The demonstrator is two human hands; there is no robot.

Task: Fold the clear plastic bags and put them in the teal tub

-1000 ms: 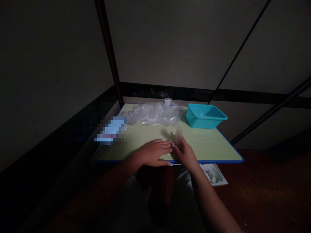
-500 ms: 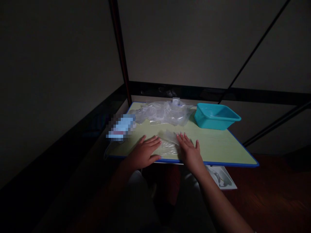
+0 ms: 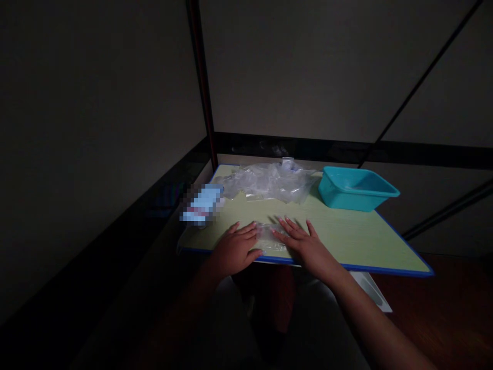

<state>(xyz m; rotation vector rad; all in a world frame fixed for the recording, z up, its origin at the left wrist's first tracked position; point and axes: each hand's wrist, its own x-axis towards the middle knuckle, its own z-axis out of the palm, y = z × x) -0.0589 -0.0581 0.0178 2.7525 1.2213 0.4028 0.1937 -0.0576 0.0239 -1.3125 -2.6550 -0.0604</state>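
Observation:
A small clear plastic bag (image 3: 271,237) lies flat near the table's front edge, between my two hands. My left hand (image 3: 235,251) rests palm down at its left side, fingers stretched out and fingertips on the plastic. On the right side, my right hand (image 3: 304,242) is spread, with its fingers over the bag's edge. Part of the bag is hidden under the fingers. Farther back lies a crumpled heap of clear plastic bags (image 3: 269,181).
A turquoise plastic basin (image 3: 356,190) stands at the right back of the pale green table (image 3: 346,239), which has a blue edge. A blurred-out flat device (image 3: 203,204) is at the left. Below the table's right front, a white tray-like object (image 3: 372,290) shows partly.
The raised flap of the small bag now lies folded down. My right hand's fingers have spread wider over it. The whole view has shifted, so everything sits slightly farther right.

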